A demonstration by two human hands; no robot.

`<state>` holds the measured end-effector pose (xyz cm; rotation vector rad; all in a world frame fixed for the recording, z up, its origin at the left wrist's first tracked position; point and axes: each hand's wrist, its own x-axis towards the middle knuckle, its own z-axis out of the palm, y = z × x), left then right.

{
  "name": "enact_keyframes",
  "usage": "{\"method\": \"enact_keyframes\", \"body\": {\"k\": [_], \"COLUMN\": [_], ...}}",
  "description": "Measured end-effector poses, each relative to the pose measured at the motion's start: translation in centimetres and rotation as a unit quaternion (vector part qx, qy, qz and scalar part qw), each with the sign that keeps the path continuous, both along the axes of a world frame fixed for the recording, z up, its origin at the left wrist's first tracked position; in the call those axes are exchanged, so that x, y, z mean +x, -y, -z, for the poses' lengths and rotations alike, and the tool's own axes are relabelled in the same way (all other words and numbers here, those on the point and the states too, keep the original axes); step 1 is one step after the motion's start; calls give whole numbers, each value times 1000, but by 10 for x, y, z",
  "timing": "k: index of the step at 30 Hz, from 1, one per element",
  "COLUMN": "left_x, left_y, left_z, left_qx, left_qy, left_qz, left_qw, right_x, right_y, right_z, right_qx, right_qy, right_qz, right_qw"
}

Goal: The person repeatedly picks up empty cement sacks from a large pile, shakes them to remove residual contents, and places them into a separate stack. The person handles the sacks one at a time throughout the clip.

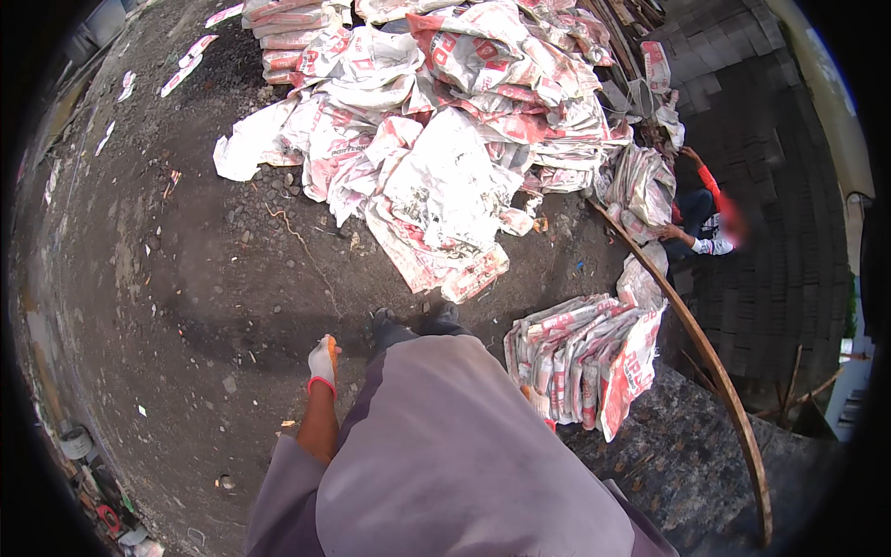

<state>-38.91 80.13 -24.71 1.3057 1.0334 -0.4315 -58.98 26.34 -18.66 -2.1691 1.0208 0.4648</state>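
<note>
My left hand, in a white glove with an orange palm and red cuff, hangs over the dark ground left of my legs. Its fingers are loosely curled, with nothing visible in them. A bundle of folded red and white paper cement sacks stands on edge at my right side. My right hand is against the bundle's near left edge and appears to grip it; my torso hides most of that hand. Ahead of my feet lies a big heap of crumpled, flattened sacks of the same kind.
At the right, a co-worker in red and white sleeves has both hands at a stack of folded sacks. A long curved wooden strip runs along my right side. Grey roof tiles lie beyond it. Paper scraps litter the left.
</note>
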Motion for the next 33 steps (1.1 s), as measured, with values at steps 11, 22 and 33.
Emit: {"method": "enact_keyframes", "body": {"k": [11, 22, 33], "left_x": [-36, 45, 316], "left_y": [12, 54, 50], "left_z": [4, -84, -12], "left_qx": [8, 118, -11], "left_qy": [-130, -116, -173], "left_qz": [-110, 109, 239], "left_qw": [985, 980, 955], "right_x": [151, 201, 152], "right_y": [-3, 36, -42], "right_z": [-19, 35, -4], "right_qx": [-13, 150, 149], "right_qy": [44, 91, -35], "right_qz": [142, 383, 581], "right_qw": [989, 907, 800]}}
